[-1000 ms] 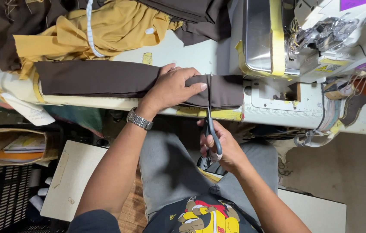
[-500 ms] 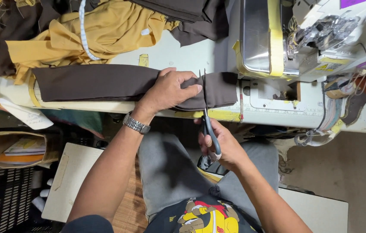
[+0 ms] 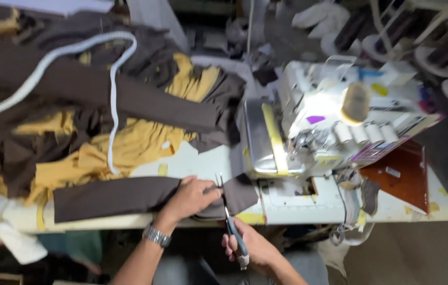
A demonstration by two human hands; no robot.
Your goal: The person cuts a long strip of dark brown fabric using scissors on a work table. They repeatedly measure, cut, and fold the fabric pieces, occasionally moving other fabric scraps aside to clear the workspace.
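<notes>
brown cloth strip (image 3: 113, 196), mustard fabric (image 3: 139, 142), white cord (image 3: 112, 105)

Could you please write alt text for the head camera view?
A person's left hand pins a brown fabric strip on a white table while the right hand works scissors across it, beside a sewing machine and piled brown and yellow cloth.

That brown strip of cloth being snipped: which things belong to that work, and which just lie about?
In use:
left hand pressing the brown strip
right hand working the scissors

Lying about:
yellow cloth
white cord
sewing machine
thread cone
</notes>
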